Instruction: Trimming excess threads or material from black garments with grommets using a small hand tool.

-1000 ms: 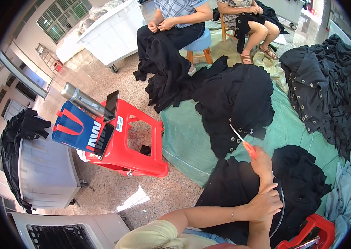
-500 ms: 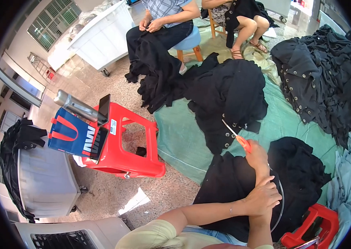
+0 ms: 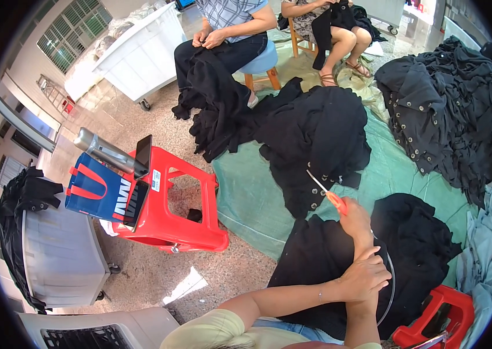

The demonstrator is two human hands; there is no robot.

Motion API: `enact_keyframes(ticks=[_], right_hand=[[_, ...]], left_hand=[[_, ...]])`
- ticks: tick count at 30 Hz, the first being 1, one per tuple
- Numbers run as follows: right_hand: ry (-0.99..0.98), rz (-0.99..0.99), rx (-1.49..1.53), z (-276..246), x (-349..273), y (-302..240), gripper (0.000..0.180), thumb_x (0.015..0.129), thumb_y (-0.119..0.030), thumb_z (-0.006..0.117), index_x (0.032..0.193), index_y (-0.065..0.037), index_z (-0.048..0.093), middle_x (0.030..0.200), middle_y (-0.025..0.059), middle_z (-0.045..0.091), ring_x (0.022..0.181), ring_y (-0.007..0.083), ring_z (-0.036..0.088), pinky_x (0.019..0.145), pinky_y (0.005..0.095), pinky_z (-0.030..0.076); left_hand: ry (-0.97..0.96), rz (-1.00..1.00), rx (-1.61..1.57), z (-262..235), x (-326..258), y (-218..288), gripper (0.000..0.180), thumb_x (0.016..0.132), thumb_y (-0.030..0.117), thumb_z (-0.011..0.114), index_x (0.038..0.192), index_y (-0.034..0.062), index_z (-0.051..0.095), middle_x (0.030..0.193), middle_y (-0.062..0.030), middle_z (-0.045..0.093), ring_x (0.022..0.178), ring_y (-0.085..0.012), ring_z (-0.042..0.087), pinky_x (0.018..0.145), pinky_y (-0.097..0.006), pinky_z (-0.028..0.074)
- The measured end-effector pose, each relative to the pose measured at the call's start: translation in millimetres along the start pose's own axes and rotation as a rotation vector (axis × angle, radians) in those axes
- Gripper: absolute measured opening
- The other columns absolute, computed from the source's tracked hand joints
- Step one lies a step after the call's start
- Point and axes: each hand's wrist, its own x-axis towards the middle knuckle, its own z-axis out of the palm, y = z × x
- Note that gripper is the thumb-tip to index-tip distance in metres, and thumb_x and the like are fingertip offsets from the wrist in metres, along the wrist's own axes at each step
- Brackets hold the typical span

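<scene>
Orange-handled scissors (image 3: 336,202) with a thin metal blade are in my right hand (image 3: 355,218), its fingers closed round the handle. The blade points up and left over black garments with metal eyelets (image 3: 310,145) spread ahead of me. My left hand (image 3: 367,274) crosses over and lies wrapped on my right forearm (image 3: 364,311), just below the wrist. Across my lap and beside it lies more black cloth (image 3: 414,232). A thin pale cord (image 3: 393,273) curves down by my right forearm.
A red stool (image 3: 199,237) at the left bears a steel flask (image 3: 103,150), a blue bag (image 3: 92,189) and phones. White carts (image 3: 65,262) stand left and behind. Two seated people handle black cloth ahead. A heap of black garments (image 3: 449,110) and grey cloth (image 3: 490,244) lie right.
The view has shifted slightly. My hands keep nearly the same pose, scissors held and left hand on the right forearm. The seated person at the far right has moved their hands and black cloth.
</scene>
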Motion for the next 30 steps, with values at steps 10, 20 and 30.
enact_keyframes(ticks=[10, 20, 30], right_hand=[[0.002, 0.000, -0.008, 2.6, -0.8, 3.6, 0.019, 0.083, -0.014, 0.060, 0.101, -0.008, 0.059, 0.094, 0.0179, 0.061, 0.088, 0.0396, 0.060, 0.074, 0.0485, 0.047], [-0.019, -0.012, 0.008, 2.6, 1.5, -1.5, 0.020, 0.082, -0.014, 0.061, 0.101, -0.007, 0.059, 0.095, 0.0187, 0.061, 0.090, 0.0396, 0.059, 0.076, 0.0480, 0.047], [-0.015, -0.022, -0.001, 0.8, 2.1, -1.2, 0.021, 0.082, -0.014, 0.061, 0.102, -0.007, 0.059, 0.096, 0.0189, 0.061, 0.091, 0.0392, 0.059, 0.078, 0.0476, 0.047]], left_hand=[[-0.004, 0.002, -0.002, 2.7, -1.2, -0.8, 0.009, 0.080, 0.016, 0.062, 0.086, 0.0085, 0.062, 0.080, 0.0002, 0.060, 0.087, -0.0198, 0.055, 0.106, -0.046, 0.027], [0.859, 0.201, -0.448, -41.8, 5.1, 16.6, 0.041, 0.080, -0.005, 0.067, 0.116, 0.0019, 0.049, 0.079, -0.0071, 0.050, 0.065, -0.0163, 0.050, 0.060, -0.027, 0.041], [0.666, 0.389, -0.329, -87.9, 5.7, 43.5, 0.013, 0.083, 0.007, 0.067, 0.081, -0.0039, 0.060, 0.065, -0.0056, 0.051, 0.051, -0.0196, 0.053, 0.045, -0.032, 0.043]])
